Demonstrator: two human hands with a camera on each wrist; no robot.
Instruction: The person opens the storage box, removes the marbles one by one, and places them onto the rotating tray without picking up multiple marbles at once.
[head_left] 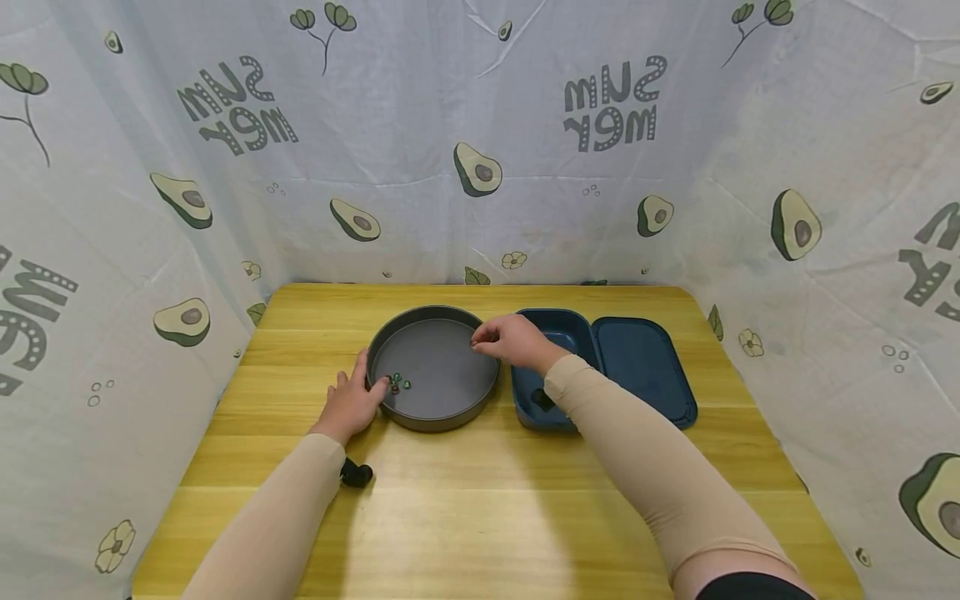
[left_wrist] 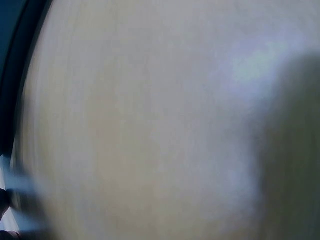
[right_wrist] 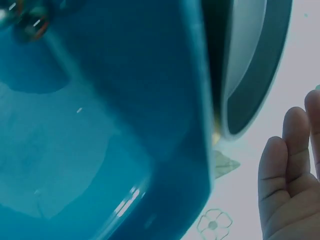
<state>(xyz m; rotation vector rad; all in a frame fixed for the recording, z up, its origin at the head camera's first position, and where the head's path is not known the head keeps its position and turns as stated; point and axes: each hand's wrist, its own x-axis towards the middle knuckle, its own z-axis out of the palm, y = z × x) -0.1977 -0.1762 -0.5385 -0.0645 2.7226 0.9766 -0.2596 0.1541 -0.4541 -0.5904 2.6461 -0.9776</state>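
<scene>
A round dark grey baking pan (head_left: 442,358) sits on the table, with several small green and reddish glass marbles (head_left: 397,383) at the left of its floor. My left hand (head_left: 354,402) holds the pan's left rim, thumb over the edge and fingers outside. Above the right rim is my right hand (head_left: 513,340), thumb and fingertips together around something small and reddish that looks like a marble. In the right wrist view some of that hand's fingers (right_wrist: 297,175) show, but not the pinch. Beneath its wrist stands a blue box (head_left: 558,323), with more marbles (right_wrist: 32,22) inside.
The box's blue lid (head_left: 645,367) lies flat at its right side. A black wrist-camera piece (head_left: 356,474) sticks out by the left sleeve. Behind the wooden table (head_left: 450,517) hangs a patterned curtain (head_left: 420,108). The left wrist view is mostly blurred tabletop.
</scene>
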